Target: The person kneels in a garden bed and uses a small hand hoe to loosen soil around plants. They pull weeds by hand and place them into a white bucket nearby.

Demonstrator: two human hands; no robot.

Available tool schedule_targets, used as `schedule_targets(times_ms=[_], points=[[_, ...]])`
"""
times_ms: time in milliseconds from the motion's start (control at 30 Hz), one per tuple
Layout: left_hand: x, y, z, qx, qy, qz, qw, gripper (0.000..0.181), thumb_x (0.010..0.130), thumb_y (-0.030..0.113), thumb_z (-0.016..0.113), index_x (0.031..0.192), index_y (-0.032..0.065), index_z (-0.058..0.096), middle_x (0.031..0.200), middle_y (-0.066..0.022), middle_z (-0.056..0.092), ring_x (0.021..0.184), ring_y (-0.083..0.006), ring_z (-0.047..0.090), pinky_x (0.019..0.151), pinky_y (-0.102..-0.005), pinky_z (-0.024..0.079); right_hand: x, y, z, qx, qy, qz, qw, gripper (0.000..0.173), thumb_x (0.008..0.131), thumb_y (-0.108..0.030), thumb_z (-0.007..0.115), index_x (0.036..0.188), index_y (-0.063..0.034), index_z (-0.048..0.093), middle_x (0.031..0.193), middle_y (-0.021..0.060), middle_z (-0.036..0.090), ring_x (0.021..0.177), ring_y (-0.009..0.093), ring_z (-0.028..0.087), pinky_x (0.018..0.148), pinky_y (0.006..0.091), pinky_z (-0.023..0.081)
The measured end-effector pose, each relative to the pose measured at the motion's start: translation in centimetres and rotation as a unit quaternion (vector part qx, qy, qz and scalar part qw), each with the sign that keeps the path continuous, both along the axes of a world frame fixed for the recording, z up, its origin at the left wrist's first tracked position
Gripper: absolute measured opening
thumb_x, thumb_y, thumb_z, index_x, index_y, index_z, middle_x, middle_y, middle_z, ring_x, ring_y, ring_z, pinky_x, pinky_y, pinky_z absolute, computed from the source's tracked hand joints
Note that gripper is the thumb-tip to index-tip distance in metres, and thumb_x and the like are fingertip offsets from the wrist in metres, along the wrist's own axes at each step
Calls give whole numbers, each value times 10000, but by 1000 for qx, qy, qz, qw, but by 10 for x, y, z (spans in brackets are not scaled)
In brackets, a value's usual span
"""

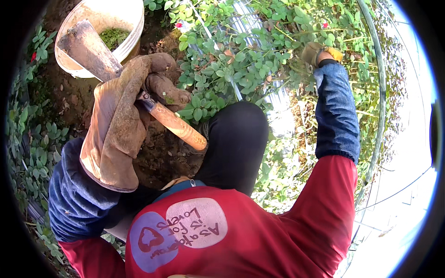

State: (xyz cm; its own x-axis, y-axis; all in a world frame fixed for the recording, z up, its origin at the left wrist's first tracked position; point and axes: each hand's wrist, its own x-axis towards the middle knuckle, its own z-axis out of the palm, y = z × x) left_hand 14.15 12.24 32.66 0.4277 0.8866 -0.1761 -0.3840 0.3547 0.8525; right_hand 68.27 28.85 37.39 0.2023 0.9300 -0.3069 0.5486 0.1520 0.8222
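Note:
My left hand (128,100), in a thick tan leather work glove, is wrapped around a trowel with a worn wooden handle (180,127). The trowel's broad, soil-stained blade (92,52) points up and left, over the near rim of a white plastic bucket (135,21). Green moss or cut weeds (113,37) lie inside that bucket. Out to the right, my right hand (321,55) reaches among thin green stems, in a tan and yellow glove. Its fingers are mostly hidden, so what it touches is unclear.
Leafy rose bushes (240,66) with a few red blooms fill the middle, and more foliage (34,146) lines the left. Bare brown soil (156,160) runs between them. A grey-green pipe (380,87) curves along the right side. My bent knee (236,135) is close below the plants.

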Motion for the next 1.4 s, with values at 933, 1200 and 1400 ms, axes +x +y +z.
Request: schedule_targets(times_ms=[933,1200,1400], points=[[7,21,-12,-52,19,55,997,493,1060,378,465,1224,-72,582,891,-87,656,900,-172,661,837,-307,551,54,33,-59,-22,-126,-108,986,260,888,-309,633,1055,-144,744,1054,69,739,985,287,712,835,418,564],[13,18,-5,-54,15,62,997,520,1060,399,456,1217,-80,581,893,-90,666,904,-166,660,850,-299,540,45,35,-95,-44,-106,-94,989,259,905,-291,618,1084,-154,746,1081,62,739,989,284,715,831,427,569],[20,14,2,-53,13,45,997,513,1051,401,470,1223,-72,575,905,-89,658,898,-172,657,843,-303,538,43,35,-49,-27,-109,-67,991,261,918,-277,607,1106,-162,748,1102,56,740,993,281,718,828,433,573]])
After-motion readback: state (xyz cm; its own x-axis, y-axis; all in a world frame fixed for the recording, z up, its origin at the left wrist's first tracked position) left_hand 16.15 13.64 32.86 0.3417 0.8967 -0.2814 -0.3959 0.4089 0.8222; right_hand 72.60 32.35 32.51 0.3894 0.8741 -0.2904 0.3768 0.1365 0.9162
